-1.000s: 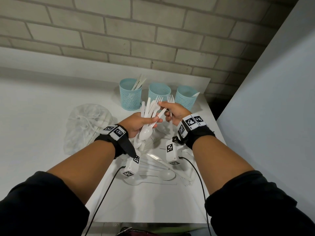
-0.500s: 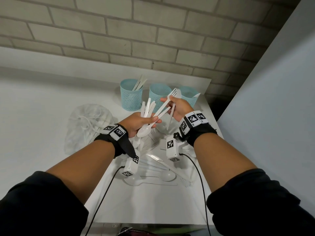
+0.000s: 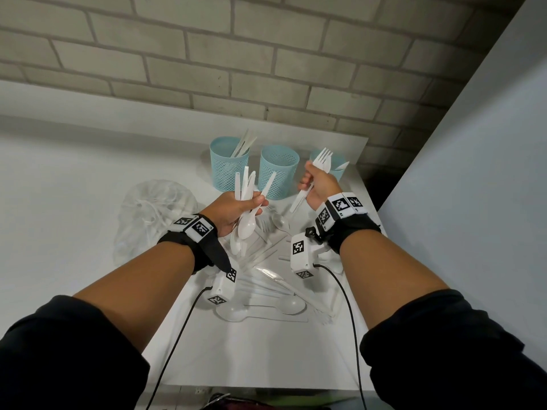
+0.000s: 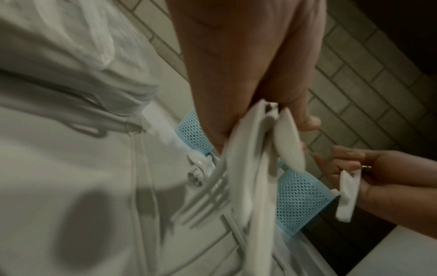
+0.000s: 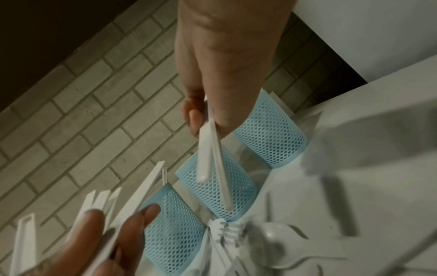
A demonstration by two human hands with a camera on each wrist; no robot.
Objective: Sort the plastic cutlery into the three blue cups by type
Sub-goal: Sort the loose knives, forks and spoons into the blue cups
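Note:
Three blue mesh cups stand in a row at the back: the left cup (image 3: 229, 167) holds knives (image 3: 244, 145), the middle cup (image 3: 278, 173) looks empty, and the right cup (image 3: 336, 173) holds one white piece. My left hand (image 3: 254, 202) grips a fanned bundle of white cutlery (image 3: 245, 190), with spoon bowls hanging below it. My right hand (image 3: 310, 180) holds two forks (image 3: 322, 161) tines up, just in front of the right cup. In the right wrist view the fork handles (image 5: 210, 149) hang below the curled fingers (image 5: 194, 115).
Loose white spoons, forks and knives (image 3: 266, 279) lie scattered on the white table (image 3: 236, 356) under my wrists. A crumpled clear plastic bag (image 3: 154, 208) sits to the left. A brick wall stands behind the cups, a grey panel to the right.
My right hand has pulled the forks out of the left hand's bundle and carried them up and to the right, toward the right cup. The left hand has stayed in place.

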